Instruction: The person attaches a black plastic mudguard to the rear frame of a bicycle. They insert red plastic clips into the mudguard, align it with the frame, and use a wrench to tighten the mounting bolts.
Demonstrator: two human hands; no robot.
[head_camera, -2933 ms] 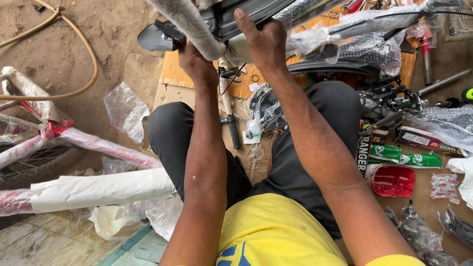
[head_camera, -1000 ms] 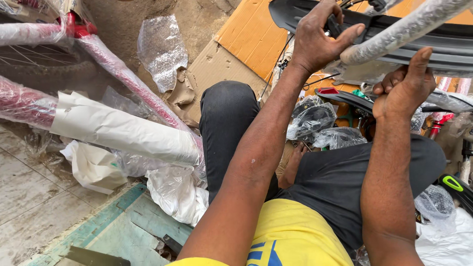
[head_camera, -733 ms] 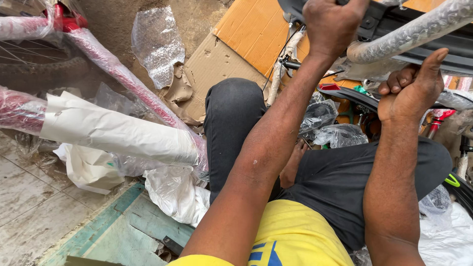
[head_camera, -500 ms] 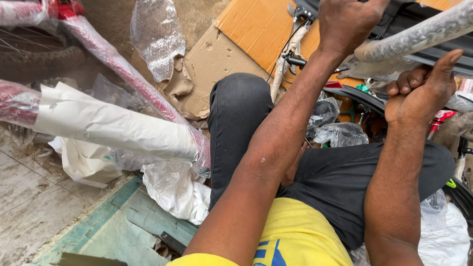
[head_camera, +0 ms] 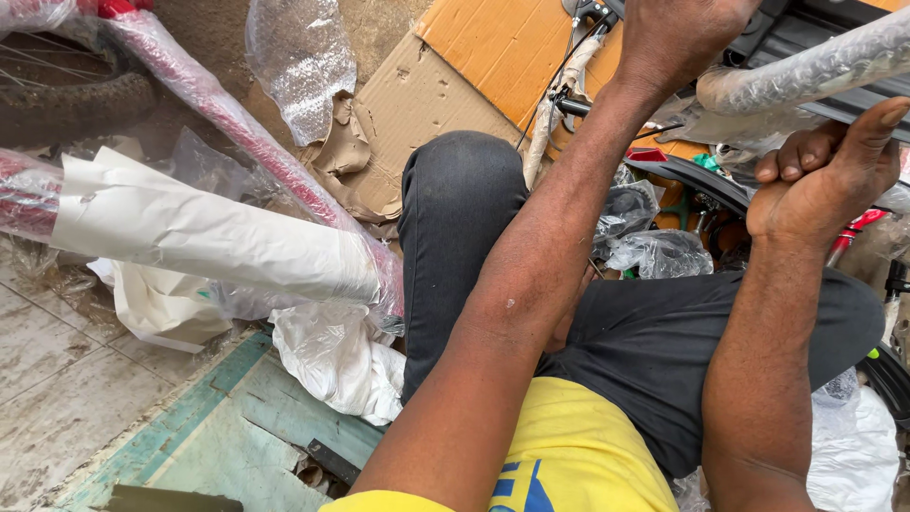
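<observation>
My left hand (head_camera: 681, 36) is raised at the top edge, fingers closed around the end of a bubble-wrapped bicycle tube (head_camera: 806, 71) that slants up to the right. Its fingertips are cut off by the frame. Just under that tube is my right hand (head_camera: 823, 180), fingers curled into a fist and thumb stretched up against the wrap. Nothing shows inside the fist. A black part (head_camera: 806, 28) lies behind the tube. I sit with my dark-trousered knee (head_camera: 460, 180) bent below both arms.
A red bicycle frame wrapped in plastic and white paper (head_camera: 218, 237) lies at left, beside a knobbly tyre (head_camera: 76, 95). Cardboard sheets (head_camera: 474, 57), loose bubble wrap (head_camera: 303, 57), a black mudguard (head_camera: 697, 180) and bagged small parts (head_camera: 654, 251) surround my legs. A green board (head_camera: 246, 427) lies on the tiles.
The view has dropped and shifted left, so both hands sit higher in the frame. My right hand went from fingers spread on the black part to a curled fist under the tube.
</observation>
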